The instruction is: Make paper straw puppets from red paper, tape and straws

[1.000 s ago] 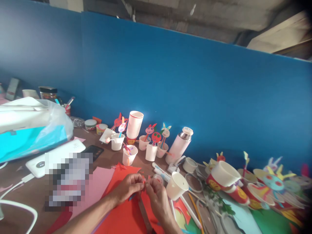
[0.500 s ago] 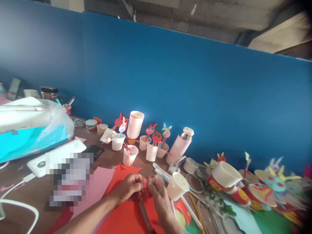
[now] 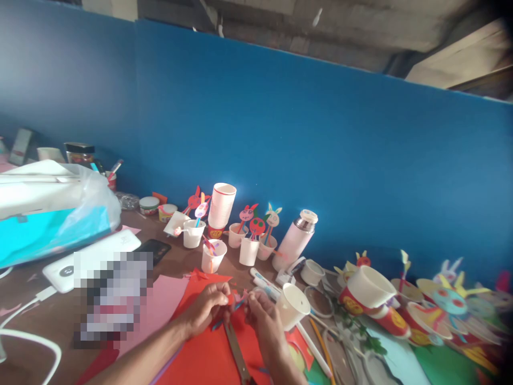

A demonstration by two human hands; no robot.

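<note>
My left hand [image 3: 206, 309] is closed, thumb and fingers pinching a small red paper piece [image 3: 230, 299] above the red paper sheet [image 3: 200, 350]. To its right, my right hand [image 3: 264, 323] has its fingers pressed together; what they hold, if anything, is too small to make out. A narrow gap separates the two hands. Scissors [image 3: 235, 347] lie on the red sheet between my forearms, their handles cut off by the lower picture edge. Blue and pink paper scraps lie near my fingertips. Beside my right hand stands a white paper cup [image 3: 293, 306].
Several paper cups with paper animal faces, such as this cup [image 3: 249, 251], stand along the blue partition [image 3: 280, 133]. A cup stack [image 3: 223, 206] and a pink flask [image 3: 294, 243] are behind my hands. More cups crowd the right; a power bank [image 3: 92, 259] lies left.
My hands have moved slightly apart, the left one a little to the left with the red paper piece. More of the scissors shows between them.
</note>
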